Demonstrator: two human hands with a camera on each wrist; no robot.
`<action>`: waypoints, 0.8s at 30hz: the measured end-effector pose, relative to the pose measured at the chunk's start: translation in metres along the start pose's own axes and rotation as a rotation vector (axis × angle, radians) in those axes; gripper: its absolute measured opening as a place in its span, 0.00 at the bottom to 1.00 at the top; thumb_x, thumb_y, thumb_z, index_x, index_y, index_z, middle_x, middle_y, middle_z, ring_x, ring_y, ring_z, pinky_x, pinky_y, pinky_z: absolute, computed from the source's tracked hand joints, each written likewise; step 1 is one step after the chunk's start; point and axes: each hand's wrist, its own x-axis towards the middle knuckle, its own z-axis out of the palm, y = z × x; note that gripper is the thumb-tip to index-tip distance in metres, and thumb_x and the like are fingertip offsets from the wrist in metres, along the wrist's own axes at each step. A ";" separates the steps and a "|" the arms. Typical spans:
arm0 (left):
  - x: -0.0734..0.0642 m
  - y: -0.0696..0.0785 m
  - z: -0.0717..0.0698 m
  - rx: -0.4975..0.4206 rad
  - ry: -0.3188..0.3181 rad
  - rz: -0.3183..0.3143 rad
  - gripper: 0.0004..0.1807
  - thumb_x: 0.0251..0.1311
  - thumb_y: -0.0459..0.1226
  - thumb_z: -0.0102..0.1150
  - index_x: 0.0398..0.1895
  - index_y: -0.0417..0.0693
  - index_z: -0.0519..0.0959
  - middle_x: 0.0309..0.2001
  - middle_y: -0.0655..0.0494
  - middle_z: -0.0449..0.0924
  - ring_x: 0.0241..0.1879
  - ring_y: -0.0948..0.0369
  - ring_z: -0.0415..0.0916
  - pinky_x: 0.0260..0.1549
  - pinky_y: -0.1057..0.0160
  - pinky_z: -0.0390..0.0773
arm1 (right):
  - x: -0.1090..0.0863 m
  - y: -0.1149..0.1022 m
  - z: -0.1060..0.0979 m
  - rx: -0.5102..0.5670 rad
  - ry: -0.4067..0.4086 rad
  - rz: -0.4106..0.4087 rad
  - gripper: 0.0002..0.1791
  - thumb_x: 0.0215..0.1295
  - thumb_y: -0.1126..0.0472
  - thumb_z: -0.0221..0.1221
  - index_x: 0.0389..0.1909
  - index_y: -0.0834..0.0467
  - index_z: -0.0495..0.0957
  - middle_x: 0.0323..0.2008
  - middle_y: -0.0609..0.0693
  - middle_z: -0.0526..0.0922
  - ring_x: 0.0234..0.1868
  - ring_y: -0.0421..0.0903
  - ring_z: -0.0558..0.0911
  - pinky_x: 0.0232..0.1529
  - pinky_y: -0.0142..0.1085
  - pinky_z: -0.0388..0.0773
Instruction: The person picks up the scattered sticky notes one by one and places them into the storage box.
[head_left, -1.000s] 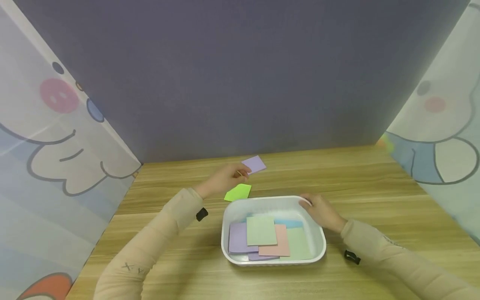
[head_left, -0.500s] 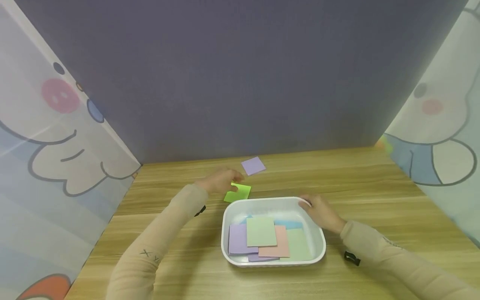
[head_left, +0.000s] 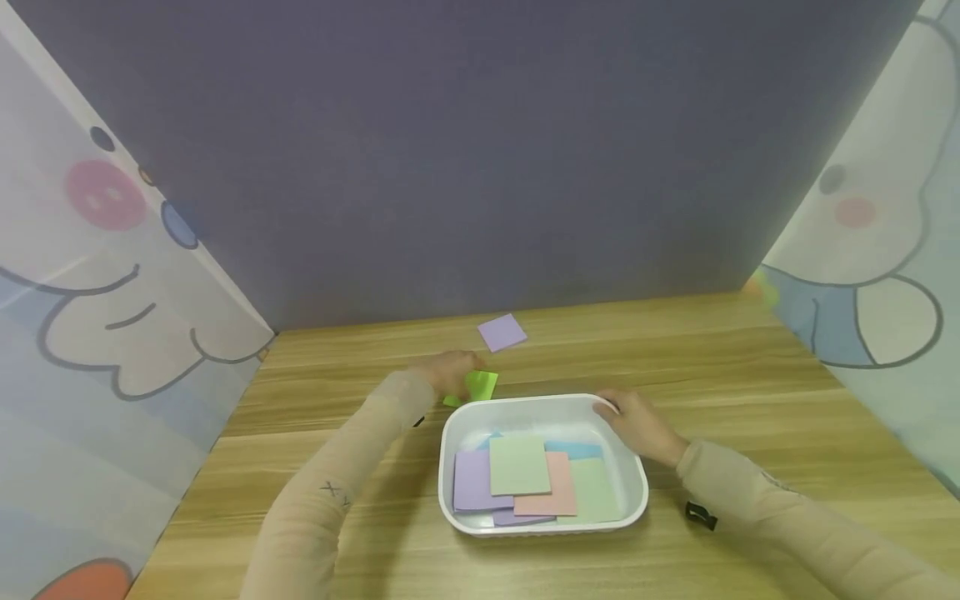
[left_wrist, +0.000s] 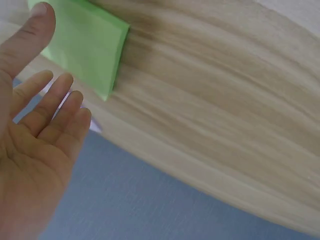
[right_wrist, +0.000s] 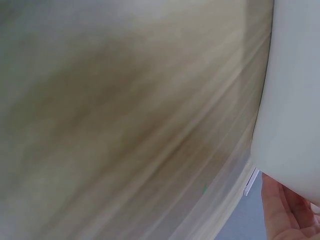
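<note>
My left hand [head_left: 448, 372] is at a bright green sticky note pad [head_left: 482, 385], which lies on the table behind the tub. In the left wrist view the fingers of the left hand [left_wrist: 37, 145] are extended, with the thumb over the green pad [left_wrist: 85, 45]; nothing is held. My right hand [head_left: 637, 423] grips the far right corner of a white plastic tub [head_left: 642, 492]. Inside the tub lie several pads: purple [head_left: 480, 483], pale green [head_left: 519, 467], pink [head_left: 558, 492] and blue [head_left: 577, 450], partly overlapping.
A purple sticky note pad [head_left: 502, 332] lies farther back on the wooden table [head_left: 337, 533]. A dark grey panel [head_left: 465, 167] rises behind the table. Cartoon-printed curtains [head_left: 82, 317] hang at both sides.
My left hand moves from near the purple pad back toward me, down to the green pad. The right hand stays on the tub corner, and the tub keeps its place.
</note>
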 end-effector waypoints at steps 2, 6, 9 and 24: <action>0.001 0.000 0.002 -0.006 -0.021 -0.025 0.38 0.43 0.35 0.70 0.62 0.47 0.68 0.62 0.52 0.66 0.63 0.53 0.62 0.63 0.57 0.63 | 0.000 0.000 0.000 0.001 0.000 -0.001 0.18 0.68 0.63 0.48 0.51 0.73 0.71 0.38 0.62 0.81 0.28 0.41 0.81 0.26 0.27 0.79; 0.005 -0.001 0.004 -0.007 -0.027 -0.015 0.39 0.41 0.36 0.72 0.61 0.45 0.68 0.62 0.50 0.66 0.62 0.52 0.63 0.62 0.57 0.65 | 0.000 0.000 0.001 -0.008 0.008 -0.006 0.17 0.68 0.63 0.48 0.50 0.72 0.72 0.37 0.61 0.82 0.28 0.41 0.80 0.26 0.26 0.78; 0.007 -0.001 0.003 -0.014 -0.031 -0.009 0.40 0.39 0.36 0.73 0.61 0.44 0.68 0.61 0.49 0.66 0.61 0.52 0.64 0.61 0.57 0.66 | 0.000 0.000 0.001 -0.016 0.013 -0.010 0.17 0.68 0.63 0.48 0.50 0.71 0.72 0.36 0.60 0.82 0.28 0.40 0.80 0.25 0.26 0.78; 0.008 0.001 0.001 0.053 -0.056 -0.030 0.41 0.39 0.37 0.73 0.62 0.44 0.68 0.58 0.49 0.67 0.60 0.51 0.65 0.62 0.58 0.65 | 0.002 0.002 0.002 -0.016 0.030 0.001 0.17 0.67 0.63 0.49 0.51 0.72 0.72 0.40 0.64 0.81 0.30 0.42 0.81 0.28 0.28 0.79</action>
